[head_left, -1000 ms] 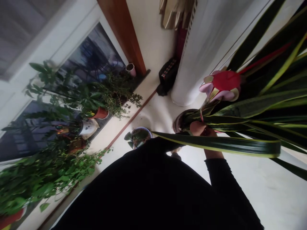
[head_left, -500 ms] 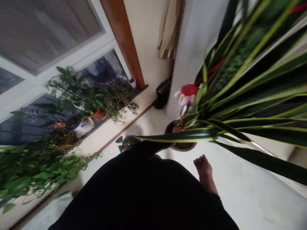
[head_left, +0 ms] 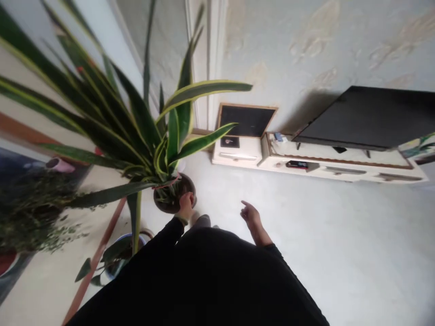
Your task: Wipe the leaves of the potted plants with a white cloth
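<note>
A tall snake plant (head_left: 136,131) with yellow-edged leaves stands in a dark round flower pot (head_left: 163,205) on the floor. My left hand (head_left: 186,207) is at the pot's near right rim, its fingers closed over the edge. The fingertips are partly hidden and slightly blurred. To the right, clear of the pot, my right hand (head_left: 252,217) hangs in the air above the floor. Its index finger is stretched out and the others are loosely bent, with nothing in them. Below the long leaves sits a smaller blue-rimmed pot (head_left: 109,274) with a broad-leaved plant.
A low white cabinet (head_left: 326,174) runs along the wall, bearing a television (head_left: 370,117) and a dark framed board (head_left: 248,120). Bushy plants (head_left: 30,213) and a pink cup (head_left: 60,165) stand on a ledge at left. Pale floor (head_left: 340,253) stretches to the right.
The view has swung right, bringing the cabinet and television in. The snake plant now appears at left. My left hand, hidden before, shows at the pot rim; my right hand's index finger is now extended.
</note>
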Motion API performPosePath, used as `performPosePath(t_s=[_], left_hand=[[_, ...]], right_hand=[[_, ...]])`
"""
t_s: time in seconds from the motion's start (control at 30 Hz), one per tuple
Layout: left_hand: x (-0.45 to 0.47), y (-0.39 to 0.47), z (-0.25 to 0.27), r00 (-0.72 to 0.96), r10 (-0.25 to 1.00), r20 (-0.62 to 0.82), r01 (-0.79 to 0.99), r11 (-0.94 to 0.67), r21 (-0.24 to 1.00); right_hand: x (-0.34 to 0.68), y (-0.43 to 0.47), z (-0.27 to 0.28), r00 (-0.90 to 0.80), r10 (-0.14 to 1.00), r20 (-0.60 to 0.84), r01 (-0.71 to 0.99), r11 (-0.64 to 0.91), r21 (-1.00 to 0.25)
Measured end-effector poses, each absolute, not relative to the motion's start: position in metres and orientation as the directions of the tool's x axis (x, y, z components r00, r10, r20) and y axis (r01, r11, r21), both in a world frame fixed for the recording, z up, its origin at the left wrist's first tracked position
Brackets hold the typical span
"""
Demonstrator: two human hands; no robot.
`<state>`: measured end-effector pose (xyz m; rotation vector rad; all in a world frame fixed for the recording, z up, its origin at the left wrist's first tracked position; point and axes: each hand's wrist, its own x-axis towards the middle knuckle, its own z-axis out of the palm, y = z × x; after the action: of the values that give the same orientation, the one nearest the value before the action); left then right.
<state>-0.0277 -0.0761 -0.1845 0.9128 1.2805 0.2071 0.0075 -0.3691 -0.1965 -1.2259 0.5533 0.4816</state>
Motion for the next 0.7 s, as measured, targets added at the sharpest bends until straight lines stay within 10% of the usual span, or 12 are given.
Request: performPosePath(t_s=[0.3,0.7], left_hand=[[0.08,-0.139,-0.205,0.576,0.527,-0.625,0.396,0.489,0.777],[0.3,-0.213,-0.193,0.717,0.344,-0.607,0.46,0.421,0.782]], right_hand=[[0.081,-0.379,-0.209,0.718,0.132,-0.683,-0.688,0.276,-0.671],[0.206,-0.511,-0.229,0.785,-0.138,-0.604,-0.566,0.238,-0.789]])
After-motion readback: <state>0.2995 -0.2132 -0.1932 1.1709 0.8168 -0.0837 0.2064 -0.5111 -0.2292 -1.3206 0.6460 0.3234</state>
